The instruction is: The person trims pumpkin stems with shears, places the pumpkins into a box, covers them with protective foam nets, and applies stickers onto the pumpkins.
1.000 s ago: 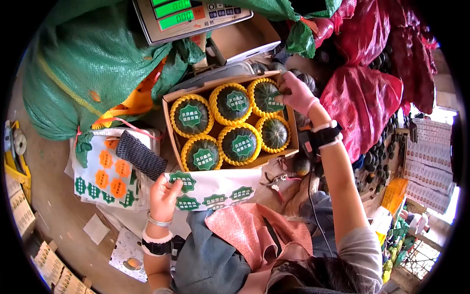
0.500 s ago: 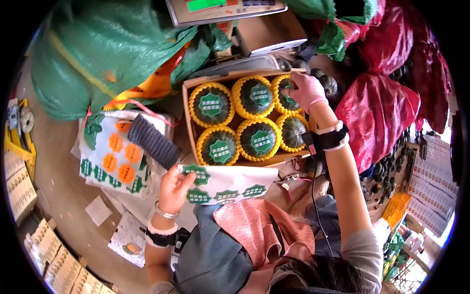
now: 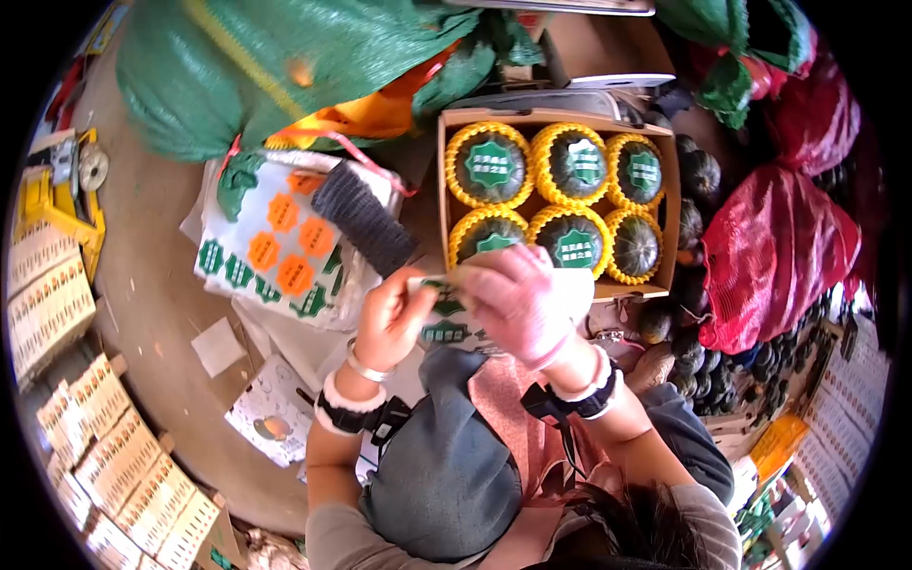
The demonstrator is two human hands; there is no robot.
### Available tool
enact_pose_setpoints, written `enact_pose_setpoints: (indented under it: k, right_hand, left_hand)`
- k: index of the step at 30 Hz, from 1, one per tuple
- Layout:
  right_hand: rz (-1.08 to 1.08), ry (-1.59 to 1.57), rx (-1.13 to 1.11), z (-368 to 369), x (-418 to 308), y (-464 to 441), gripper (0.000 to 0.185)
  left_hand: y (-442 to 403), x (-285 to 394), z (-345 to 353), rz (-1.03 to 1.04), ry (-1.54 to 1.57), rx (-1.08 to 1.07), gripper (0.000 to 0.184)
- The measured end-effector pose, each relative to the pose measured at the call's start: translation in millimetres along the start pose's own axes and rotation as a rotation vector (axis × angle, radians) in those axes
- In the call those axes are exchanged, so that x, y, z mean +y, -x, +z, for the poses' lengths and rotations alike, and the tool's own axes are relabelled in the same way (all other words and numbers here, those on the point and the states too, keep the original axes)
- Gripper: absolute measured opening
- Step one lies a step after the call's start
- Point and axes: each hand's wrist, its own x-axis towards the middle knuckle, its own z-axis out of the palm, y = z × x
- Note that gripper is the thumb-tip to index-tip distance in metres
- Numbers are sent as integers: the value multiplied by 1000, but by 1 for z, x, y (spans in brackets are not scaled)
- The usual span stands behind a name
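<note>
My left hand (image 3: pixel 391 318) pinches the left end of a white sheet with green label stickers (image 3: pixel 446 332). My gloved right hand (image 3: pixel 513 299) is on the same sheet, its fingers closed near the green sticker beside my left hand. Just beyond the hands, an open cardboard box (image 3: pixel 669 228) holds several dark green squashes in yellow foam nets. Green labels show on the upper-left squash (image 3: pixel 489 165) and most others; the lower-right squash (image 3: pixel 634 249) shows none.
A green woven sack (image 3: pixel 199 85) lies at upper left. Below it, orange and green sticker sheets (image 3: pixel 275 237) sit under a dark grey fabric piece (image 3: pixel 363 217). Red mesh sacks (image 3: pixel 774 256) and loose squashes are on the right, cartons (image 3: pixel 123 456) at lower left.
My right hand has left the upper-right squash, which now shows its label, and come down to the sheet in my left hand. The view has shifted, moving the box rightward in it.
</note>
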Motion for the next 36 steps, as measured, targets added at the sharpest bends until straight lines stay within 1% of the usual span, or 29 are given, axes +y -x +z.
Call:
enact_pose_setpoints:
  k: [2, 4, 5, 6, 7, 8, 9, 10, 11, 12, 14, 16, 17, 20, 21, 23, 26, 27, 28, 30, 31, 34, 35, 36]
  right_hand:
    - [-114, 123, 47, 5, -1, 3, 26]
    - [-261, 140, 90, 2, -3, 1, 26]
    - [-320, 71, 74, -5, -5, 1, 23]
    - [-380, -2, 55, -11, -8, 1, 19]
    - [-359, -234, -37, -25, -7, 8, 13]
    - [-380, -516, -176, -49, 0, 9, 7]
    - [-350, -671, -230, -75, 12, 15, 7]
    - [-191, -912, -214, -98, 29, 27, 13]
    - [-58, -855, -128, -121, 49, 43, 12]
    - [426, -646, -52, -145, 52, 55, 26]
    - [765, -296, -55, -161, 114, 69, 43]
    - [835, -320, -85, -162, 169, 87, 49]
    - [789, -221, -72, -160, 175, 85, 52]
    - [780, 62, -134, -153, 180, 81, 56]
    - [804, 88, -145, -153, 174, 75, 58]
    - [807, 135, -173, -151, 167, 69, 58]
    - [785, 164, -169, -147, 159, 61, 59]
    - [774, 167, -159, -144, 158, 59, 60]
    - [795, 234, -163, -141, 156, 58, 61]
    - [837, 368, -169, -134, 155, 56, 63]
    - [751, 506, -137, -132, 154, 61, 63]
    - [889, 642, -244, -138, 136, 53, 61]
    - [855, 683, -245, -140, 132, 53, 49]
    - [871, 612, -249, -143, 129, 50, 45]
  left_hand:
    - [2, 0, -7, 13, -3, 21, 13]
    - [2, 12, -10, -168, 92, 24, 16]
    - [1, 18, -8, -109, 162, 26, 14]
    - [2, 13, -11, -51, 49, 92, 13]
    - [5, 5, -18, 9, -65, 159, 13]
    - [11, -7, -32, 23, -19, 343, 12]
    - [16, 4, -46, 20, -36, 533, 13]
    - [20, -7, -97, 99, -202, 575, 16]
    - [20, -9, -132, 101, 47, 754, 24]
    - [20, -4, -168, 108, -17, 875, 33]
    - [11, 13, -206, 35, -100, 1088, 39]
    - [8, -9, -253, 18, -144, 1181, 46]
    - [5, -7, -252, 7, -168, 1228, 49]
    - [4, -10, -228, 199, -384, 1357, 57]
    - [4, -11, -218, 240, -613, 1349, 58]
    - [5, -14, -195, 318, -1072, 1299, 62]
    - [-15, 8, -118, 642, -991, 950, 61]
    - [-20, 13, -100, 736, -1120, 859, 61]
    - [-25, 17, -84, 829, -1246, 762, 61]
    - [-40, 14, -55, 1006, -1214, 573, 53]
    - [-45, 13, -42, 1000, -1207, 509, 51]
    - [-54, 15, -8, 983, -1193, 340, 47]
    - [-57, 15, 0, 960, -1185, 322, 45]
    - [-59, 15, 6, 932, -1179, 302, 43]
